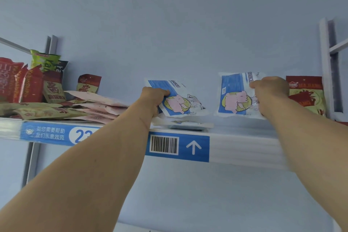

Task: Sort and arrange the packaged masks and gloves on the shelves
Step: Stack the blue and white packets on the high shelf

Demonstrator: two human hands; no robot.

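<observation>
Two blue-and-white packets with a pink glove picture stand above the high white shelf. My left hand grips the left edge of the left packet, which tilts to the right. My right hand grips the right side of the right packet, which is held nearly upright. Another flat packet of the same kind lies on the shelf below the left one. A pile of pale pink packets lies to the left.
Red, yellow and green snack bags crowd the shelf's left end. One red-and-yellow snack bag stands at the right end by the white upright post. The shelf edge carries a blue label strip with a barcode and an arrow.
</observation>
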